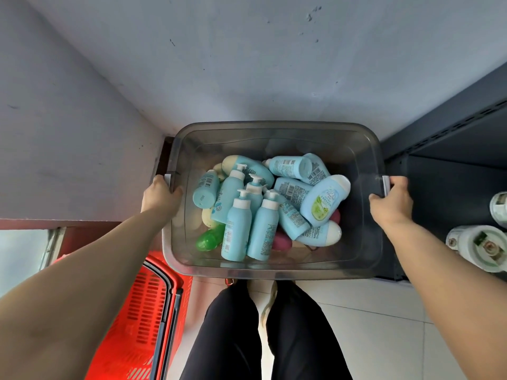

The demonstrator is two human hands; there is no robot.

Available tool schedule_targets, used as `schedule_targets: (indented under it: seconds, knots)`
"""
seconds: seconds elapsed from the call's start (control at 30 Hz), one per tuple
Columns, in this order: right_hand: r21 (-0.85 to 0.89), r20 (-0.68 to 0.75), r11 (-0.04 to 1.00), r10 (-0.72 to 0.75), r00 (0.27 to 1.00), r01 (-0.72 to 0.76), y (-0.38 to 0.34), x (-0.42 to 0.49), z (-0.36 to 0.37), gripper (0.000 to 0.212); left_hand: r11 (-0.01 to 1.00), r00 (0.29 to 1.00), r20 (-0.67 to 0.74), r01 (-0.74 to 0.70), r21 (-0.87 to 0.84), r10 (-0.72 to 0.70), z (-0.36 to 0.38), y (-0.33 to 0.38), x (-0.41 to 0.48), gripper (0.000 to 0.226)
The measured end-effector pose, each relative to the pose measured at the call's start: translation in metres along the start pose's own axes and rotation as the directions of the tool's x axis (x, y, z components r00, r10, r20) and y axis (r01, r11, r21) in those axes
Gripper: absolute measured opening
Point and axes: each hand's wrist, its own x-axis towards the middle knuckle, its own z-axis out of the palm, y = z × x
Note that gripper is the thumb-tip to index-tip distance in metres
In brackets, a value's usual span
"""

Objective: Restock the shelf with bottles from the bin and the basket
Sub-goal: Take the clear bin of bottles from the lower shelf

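- A person grips a translucent grey bin [274, 270] by its two short sides, seen from above at the centre of the frame.
- The left hand [160, 197] wraps the bin's left rim, thumb over the edge and fingers curled beneath, just beside a white handle clip [168, 179].
- The right hand [392, 202] clasps the right rim the same way, fingers closed around the edge by a second white clip [386, 185].
- Inside the bin lies a jumble of pale blue bottles [263, 204], heaped toward the middle and the lower part of the tub; several carry white pump tops [244, 200], and others lie on their sides with printed labels up.
- One broader blue bottle with a green-and-white label [323, 201] rests tilted on the right of the pile.
- A green bottle [210, 238] shows at the lower left of the heap, and a dark pink one [281, 241] peeks out beneath the blue ones.
- A red basket [148, 311] with slotted walls stands at the lower left of the frame, below the bin and beside the person's legs in black trousers [233, 338].
- A dark shelf [444, 149] fills the right edge of the frame, with white containers [480, 245] lying at its lower right.
- A grey wall [219, 64] takes up the upper part of the frame, and pale floor tiles [370, 325] show at the lower right.
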Motion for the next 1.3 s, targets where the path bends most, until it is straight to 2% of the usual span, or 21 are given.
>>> schedule_targets:
  seconds: [0.17, 0.23, 0.57, 0.77, 0.97, 1.3]
  knots:
    - [0.011, 0.001, 0.998, -0.056, 0.998, 0.056, -0.003, -0.041, -0.038, 0.056, 0.990, 0.989, -0.073, -0.134, -0.042, 0.131, -0.041, -0.006, -0.044, 0.042]
    - [0.015, -0.007, 0.994, -0.107, 0.994, 0.107, -0.004, -0.061, -0.057, 0.055, 0.982, 0.980, -0.097, -0.182, -0.057, 0.176, -0.062, -0.008, -0.067, 0.045]
    - [0.134, -0.081, 0.972, -0.183, 0.980, 0.193, -0.007, -0.175, -0.144, 0.052, 0.959, 0.960, -0.212, -0.224, -0.177, 0.185, -0.152, -0.029, -0.170, 0.048]
    - [0.175, -0.133, 0.971, -0.143, 0.981, 0.165, 0.017, -0.246, -0.166, 0.051, 0.942, 0.943, -0.222, -0.287, -0.171, 0.247, -0.180, -0.059, -0.209, 0.050]
    - [0.262, -0.208, 0.959, -0.051, 0.977, 0.105, 0.063, -0.322, -0.182, 0.051, 0.927, 0.937, -0.158, -0.336, -0.166, 0.311, -0.198, -0.080, -0.247, 0.048]
    - [0.388, -0.274, 0.921, 0.150, 0.950, -0.034, 0.176, -0.412, -0.212, 0.049, 0.869, 0.875, -0.028, -0.483, -0.106, 0.483, -0.165, -0.067, -0.317, 0.049]
